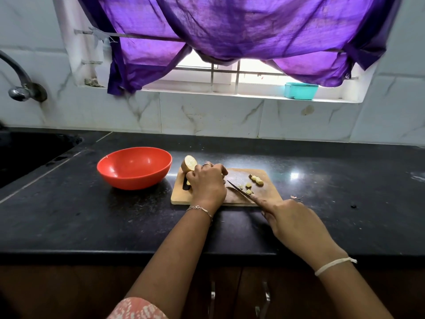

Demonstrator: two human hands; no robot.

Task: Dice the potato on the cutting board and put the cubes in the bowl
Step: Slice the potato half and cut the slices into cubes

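A wooden cutting board lies on the black counter. My left hand rests curled over a potato piece on the board's left part; what its fingers hold is mostly hidden. A cut potato half stands at the board's far left corner, touching my left thumb side. My right hand grips a dark knife, index finger stretched along the blade's spine, tip pointing toward my left hand. Several small potato cubes lie on the board's right half. The red bowl stands left of the board, with nothing in it.
A dark sink with a tap lies at the far left. White tiles back the counter below a window with a purple curtain. A teal box sits on the sill. A small peel scrap lies right of the board.
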